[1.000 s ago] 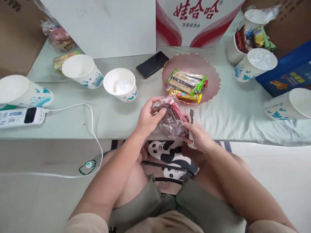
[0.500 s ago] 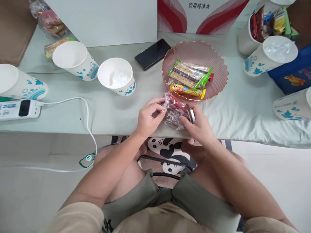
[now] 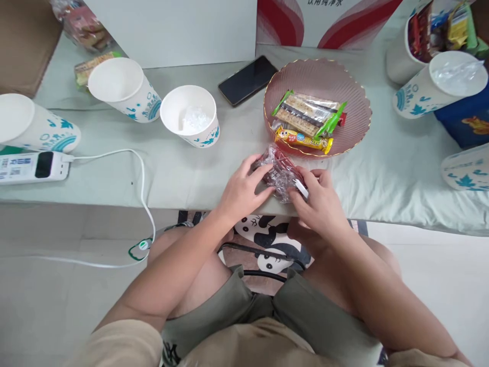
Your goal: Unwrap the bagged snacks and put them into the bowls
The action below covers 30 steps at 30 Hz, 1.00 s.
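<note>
A snack packet (image 3: 280, 176) in crinkled clear wrap, with red and dark brown parts, lies at the table's front edge between my hands. My left hand (image 3: 244, 189) grips its left side, fingers on top and thumb along the near edge. On the right, my right hand (image 3: 319, 196) has thumb and fingers closed on the packet's other end. A narrow white strip (image 3: 301, 188) shows between those fingertips; whether it belongs to the packet I cannot tell. Just beyond is a pink ribbed bowl (image 3: 353, 114) holding green-ended cracker packs (image 3: 301, 116) and a yellow snack stick (image 3: 303, 139).
A black phone (image 3: 247, 80) lies left of the bowl. Paper cups stand on both sides, one (image 3: 209, 133) with clear plastic inside. A power strip (image 3: 57, 166) and white cable (image 3: 142, 178) are at left. Large boxes (image 3: 179, 33) line the back.
My left fingers have moved from pinching the packet's corner to lying across its left part. My right fingers have shifted over the packet, covering more of the narrow item. The camera view has shifted slightly.
</note>
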Each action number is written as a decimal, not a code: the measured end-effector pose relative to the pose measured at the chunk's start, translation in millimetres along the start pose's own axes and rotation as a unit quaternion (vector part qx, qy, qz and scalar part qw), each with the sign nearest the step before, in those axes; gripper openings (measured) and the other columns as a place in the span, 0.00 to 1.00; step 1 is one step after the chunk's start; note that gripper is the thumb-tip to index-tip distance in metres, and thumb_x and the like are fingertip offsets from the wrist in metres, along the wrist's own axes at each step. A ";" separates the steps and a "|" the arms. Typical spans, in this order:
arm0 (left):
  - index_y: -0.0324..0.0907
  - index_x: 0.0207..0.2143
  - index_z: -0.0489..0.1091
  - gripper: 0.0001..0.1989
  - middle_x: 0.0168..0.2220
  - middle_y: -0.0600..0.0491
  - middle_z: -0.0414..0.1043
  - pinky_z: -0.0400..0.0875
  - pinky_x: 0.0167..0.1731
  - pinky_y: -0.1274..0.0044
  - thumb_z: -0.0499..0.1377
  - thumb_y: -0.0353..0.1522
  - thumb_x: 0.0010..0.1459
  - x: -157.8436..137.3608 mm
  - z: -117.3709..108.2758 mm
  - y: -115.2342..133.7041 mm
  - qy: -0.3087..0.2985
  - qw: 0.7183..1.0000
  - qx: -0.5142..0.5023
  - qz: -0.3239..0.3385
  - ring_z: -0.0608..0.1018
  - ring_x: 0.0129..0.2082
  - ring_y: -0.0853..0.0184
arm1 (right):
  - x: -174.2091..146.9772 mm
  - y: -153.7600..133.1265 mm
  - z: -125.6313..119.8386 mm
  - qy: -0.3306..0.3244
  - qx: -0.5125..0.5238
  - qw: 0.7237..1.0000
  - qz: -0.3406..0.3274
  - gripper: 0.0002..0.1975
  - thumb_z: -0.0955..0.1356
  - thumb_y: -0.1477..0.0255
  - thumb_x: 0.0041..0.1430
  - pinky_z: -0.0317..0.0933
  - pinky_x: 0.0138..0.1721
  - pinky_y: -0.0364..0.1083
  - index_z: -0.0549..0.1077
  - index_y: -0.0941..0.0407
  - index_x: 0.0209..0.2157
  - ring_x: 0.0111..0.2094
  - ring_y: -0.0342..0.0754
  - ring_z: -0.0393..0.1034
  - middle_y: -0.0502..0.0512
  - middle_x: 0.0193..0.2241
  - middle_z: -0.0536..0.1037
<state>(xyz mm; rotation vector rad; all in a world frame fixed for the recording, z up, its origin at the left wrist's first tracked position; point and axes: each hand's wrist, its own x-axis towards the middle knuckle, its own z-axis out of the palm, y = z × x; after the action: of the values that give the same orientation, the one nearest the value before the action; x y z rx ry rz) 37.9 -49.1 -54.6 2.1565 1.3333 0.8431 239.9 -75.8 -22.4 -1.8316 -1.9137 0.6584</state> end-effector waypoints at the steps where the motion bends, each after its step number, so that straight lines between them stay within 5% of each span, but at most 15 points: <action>1: 0.45 0.58 0.69 0.22 0.64 0.42 0.64 0.68 0.63 0.60 0.62 0.34 0.62 0.7 0.3 -0.7 -0.002 1.000 -0.002 0.005 0.70 0.64 0.53 | -0.7 2.1 -2.2 0.003 -0.010 1.000 0.005 0.25 0.65 0.60 0.61 0.68 0.47 0.61 0.69 0.52 0.58 0.49 0.62 0.70 0.65 0.48 0.69; 9: 0.45 0.53 0.73 0.17 0.58 0.42 0.71 0.69 0.59 0.60 0.62 0.38 0.63 6.3 4.3 -1.5 0.020 0.999 0.002 0.030 0.74 0.58 0.54 | -7.9 10.2 -31.9 -0.003 0.094 0.995 0.036 0.02 0.59 0.71 0.59 0.61 0.32 0.51 0.61 0.50 0.33 0.29 0.52 0.65 0.51 0.27 0.69; 17: 0.46 0.45 0.75 0.11 0.56 0.44 0.72 0.69 0.58 0.59 0.63 0.38 0.62 4.6 8.0 4.9 0.043 0.999 -0.023 0.009 0.74 0.56 0.53 | -11.0 8.1 -28.7 -0.001 0.200 0.980 -0.006 0.10 0.61 0.64 0.68 0.60 0.25 0.48 0.64 0.50 0.48 0.21 0.46 0.64 0.47 0.24 0.72; 21: 0.47 0.45 0.75 0.11 0.52 0.46 0.70 0.73 0.51 0.65 0.63 0.38 0.62 1.5 13.5 4.4 0.074 0.997 0.005 0.012 0.75 0.52 0.57 | -12.1 4.0 -26.8 0.023 0.166 0.985 -0.044 0.14 0.65 0.73 0.61 0.65 0.27 0.48 0.69 0.50 0.49 0.24 0.44 0.69 0.53 0.40 0.79; 26: 0.43 0.47 0.76 0.14 0.42 0.48 0.70 0.74 0.44 0.69 0.61 0.40 0.63 0.0 15.8 2.8 0.081 0.994 0.063 0.037 0.75 0.43 0.61 | -9.6 1.2 -22.6 0.116 0.120 0.976 -0.143 0.08 0.68 0.75 0.61 0.72 0.34 0.48 0.78 0.51 0.40 0.38 0.49 0.78 0.56 0.43 0.81; 30: 0.41 0.46 0.79 0.15 0.35 0.48 0.73 0.75 0.44 0.69 0.59 0.41 0.65 0.9 15.4 1.2 0.082 0.992 0.070 0.061 0.76 0.44 0.60 | -8.6 0.3 -15.6 0.099 0.123 0.971 -0.179 0.11 0.67 0.77 0.62 0.76 0.39 0.49 0.81 0.51 0.40 0.42 0.51 0.80 0.56 0.43 0.83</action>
<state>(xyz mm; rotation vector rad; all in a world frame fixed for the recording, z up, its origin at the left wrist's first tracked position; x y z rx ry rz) 49.9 -49.9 -64.4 2.3401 1.3889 1.0213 249.8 -83.5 -9.7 -1.3038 -1.8678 0.5379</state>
